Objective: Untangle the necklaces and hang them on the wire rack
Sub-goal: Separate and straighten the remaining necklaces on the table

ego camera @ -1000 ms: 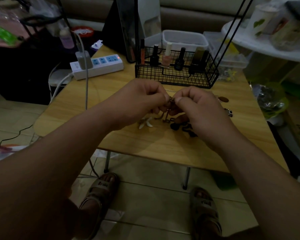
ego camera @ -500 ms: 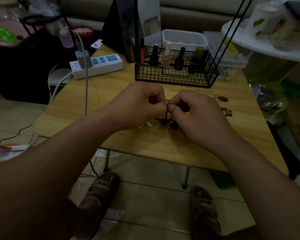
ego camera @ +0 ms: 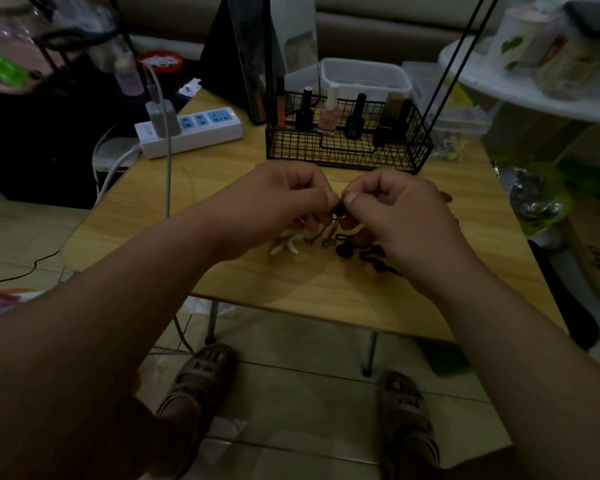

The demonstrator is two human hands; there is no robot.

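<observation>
Dark tangled necklaces (ego camera: 343, 250) are pinched between the left hand (ego camera: 284, 202) and right hand (ego camera: 402, 216) above the table's (ego camera: 326, 289) middle.
Fingers are curled, thumbs nearly touching; loose ends are seen lying on the wood.

Bare tabletop (ego camera: 142, 230) lay open on the left, crossed only by a charger cable (ego camera: 168, 181). The wire rack (ego camera: 347, 155) walled off the far side, its slanting rods (ego camera: 465, 50) barring the right; a power strip (ego camera: 201, 129) filled the far-left corner

necklaces (ego camera: 342, 249) half hidden behind hands (ego camera: 284, 206) (ego camera: 399, 216), wire rack (ego camera: 347, 157) top cropped
</observation>
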